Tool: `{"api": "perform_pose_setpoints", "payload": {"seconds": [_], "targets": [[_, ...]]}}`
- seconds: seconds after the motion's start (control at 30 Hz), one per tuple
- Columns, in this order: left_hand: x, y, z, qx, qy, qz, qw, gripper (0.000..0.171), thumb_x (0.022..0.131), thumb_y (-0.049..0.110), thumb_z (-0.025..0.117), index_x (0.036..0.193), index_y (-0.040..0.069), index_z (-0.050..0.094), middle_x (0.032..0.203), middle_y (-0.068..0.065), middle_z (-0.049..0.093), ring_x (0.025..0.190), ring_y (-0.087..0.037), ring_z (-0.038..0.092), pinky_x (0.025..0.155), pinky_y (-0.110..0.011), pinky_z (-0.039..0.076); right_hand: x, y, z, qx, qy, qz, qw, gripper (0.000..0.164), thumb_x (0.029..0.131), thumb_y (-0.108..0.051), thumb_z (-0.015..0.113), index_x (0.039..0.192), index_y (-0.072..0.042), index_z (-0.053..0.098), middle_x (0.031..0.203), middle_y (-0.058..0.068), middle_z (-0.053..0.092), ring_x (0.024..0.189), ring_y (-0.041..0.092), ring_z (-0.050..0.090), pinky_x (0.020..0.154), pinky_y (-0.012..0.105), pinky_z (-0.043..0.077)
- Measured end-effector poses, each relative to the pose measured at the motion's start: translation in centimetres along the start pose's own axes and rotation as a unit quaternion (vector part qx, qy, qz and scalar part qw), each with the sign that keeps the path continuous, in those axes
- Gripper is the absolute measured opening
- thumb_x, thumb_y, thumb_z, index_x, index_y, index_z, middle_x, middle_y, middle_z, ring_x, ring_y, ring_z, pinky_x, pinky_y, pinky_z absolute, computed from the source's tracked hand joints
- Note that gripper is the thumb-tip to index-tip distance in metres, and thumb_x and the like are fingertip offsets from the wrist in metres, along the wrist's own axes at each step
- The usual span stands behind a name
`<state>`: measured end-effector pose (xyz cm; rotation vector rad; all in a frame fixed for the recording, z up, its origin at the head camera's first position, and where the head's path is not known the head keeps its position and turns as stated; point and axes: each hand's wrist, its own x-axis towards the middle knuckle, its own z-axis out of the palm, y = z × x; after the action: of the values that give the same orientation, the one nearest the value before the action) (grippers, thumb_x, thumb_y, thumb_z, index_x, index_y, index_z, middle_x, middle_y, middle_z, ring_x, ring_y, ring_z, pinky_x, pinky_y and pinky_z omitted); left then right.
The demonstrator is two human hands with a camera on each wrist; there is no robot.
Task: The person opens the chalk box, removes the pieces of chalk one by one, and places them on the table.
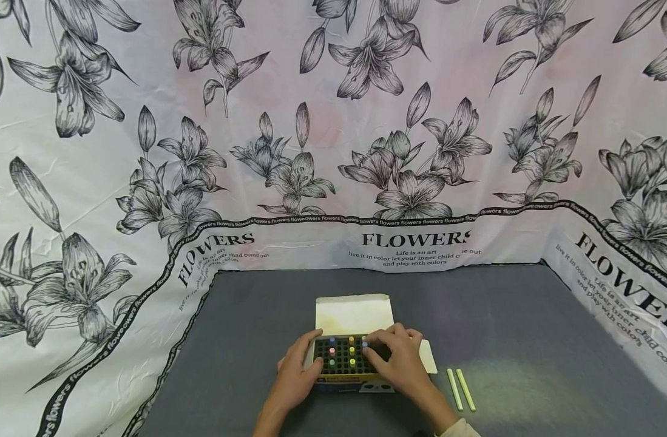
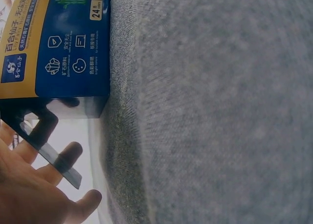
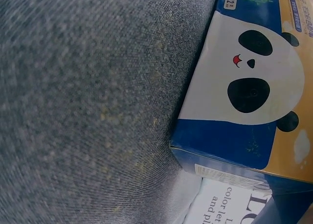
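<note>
An open chalk box (image 1: 360, 386) stands on the table, blue and yellow outside, with a black grid of holes (image 1: 341, 358) inside. Blue, pink, green and yellow chalk ends show in some holes. On the box's left side, my left hand (image 1: 295, 376) holds it, thumb at the front corner and forefinger at the back. In the left wrist view, that hand's fingers spread by the side flap (image 2: 58, 165). My right hand (image 1: 400, 358) reaches over the right part of the grid, thumb and forefinger pinching a blue chalk (image 1: 365, 345). Its palm hides the right-hand holes.
Two loose chalk sticks, one pale green (image 1: 454, 389) and one yellow (image 1: 466, 389), lie right of the box on the grey cloth (image 1: 508, 340). The box's pale lid (image 1: 354, 312) stands raised at the back, and a side flap (image 1: 428, 357) sticks out right. Flower-printed curtains surround the table.
</note>
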<state>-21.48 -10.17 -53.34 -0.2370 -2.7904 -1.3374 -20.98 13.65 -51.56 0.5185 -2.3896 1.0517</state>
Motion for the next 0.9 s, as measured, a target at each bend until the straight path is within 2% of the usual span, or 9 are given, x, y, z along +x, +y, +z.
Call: {"api": "perform_pose_setpoints", "payload": {"seconds": [0.23,0.6,0.9], "targets": [[-0.03,0.05,-0.07,-0.012,-0.011,-0.01,0.9998,0.053,0.091,0.022,0.057,0.139,0.04,0.044,0.135,0.003,0.054,0.09,-0.015,0.048,0.084,-0.053,0.028,0.18,-0.18,-0.05,0.005,0.013,-0.013,1.0,0.018,0.076,-0.019,0.08,0.092,-0.02,0.073,0.084,-0.013,0.065,0.078,0.001,0.046,0.085,0.041,0.017],[0.07,0.12,-0.07,-0.015,-0.01,-0.016,0.9997,0.053,0.091,0.023,0.057,0.139,0.039,0.045,0.135,0.004,0.054,0.092,-0.016,0.048,0.086,-0.053,0.026,0.6,-0.03,-0.33,0.027,0.062,-0.045,0.997,0.02,0.079,-0.012,0.078,0.097,-0.018,0.071,0.085,-0.01,0.064,0.078,0.005,0.047,0.083,0.037,0.015],[0.11,0.01,-0.01,-0.005,-0.012,-0.016,0.9998,0.053,0.091,0.023,0.057,0.139,0.041,0.044,0.135,0.005,0.053,0.086,-0.014,0.047,0.083,-0.049,0.029,0.84,0.13,-0.95,0.059,0.12,-0.084,0.987,0.028,0.078,-0.003,0.075,0.102,-0.017,0.07,0.088,-0.004,0.064,0.08,0.009,0.055,0.088,0.034,0.016]]}}
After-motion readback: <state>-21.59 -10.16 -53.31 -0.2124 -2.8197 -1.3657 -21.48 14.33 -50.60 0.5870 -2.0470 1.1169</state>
